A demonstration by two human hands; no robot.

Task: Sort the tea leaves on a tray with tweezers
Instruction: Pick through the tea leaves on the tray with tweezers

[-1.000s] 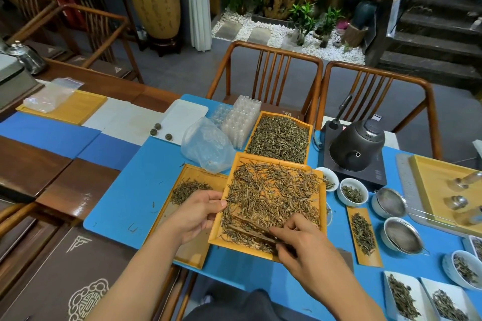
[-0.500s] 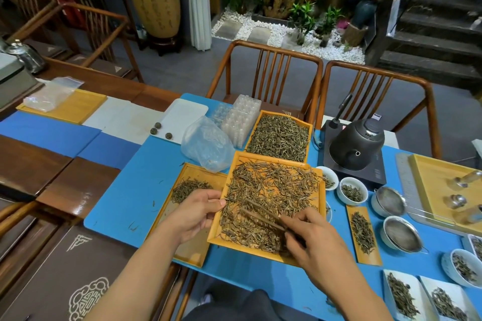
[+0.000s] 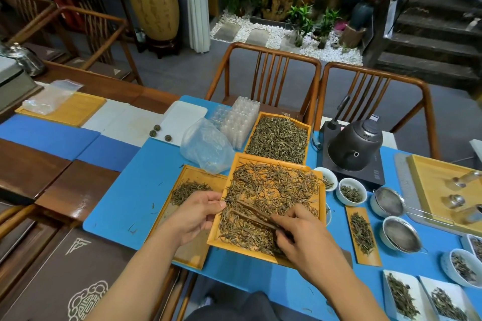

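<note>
An orange tray [image 3: 238, 245] covered with loose brown tea leaves [image 3: 273, 187] lies tilted on the blue mat in front of me. My left hand [image 3: 194, 212] grips its left rim, thumb on top. My right hand [image 3: 300, 234] holds dark wooden tweezers [image 3: 251, 215], their tips pointing left over the leaves near my left thumb. A second orange tray [image 3: 194, 253] sits partly under the first, with a small heap of leaves [image 3: 186, 190] at its far end. A third tray [image 3: 279, 138] full of leaves stands behind.
A clear plastic bag [image 3: 206, 146] and plastic moulds [image 3: 240, 122] lie behind the trays. At right stand a dark kettle [image 3: 354, 146] on its base, white cups [image 3: 350, 191] of tea, two strainers [image 3: 400, 233] and a narrow leaf dish [image 3: 363, 236]. Two wooden chairs [image 3: 268, 73] face me.
My right hand has swung the tweezers leftward and up across the leaves, from the tray's near edge toward my left thumb. My left hand keeps its hold on the rim.
</note>
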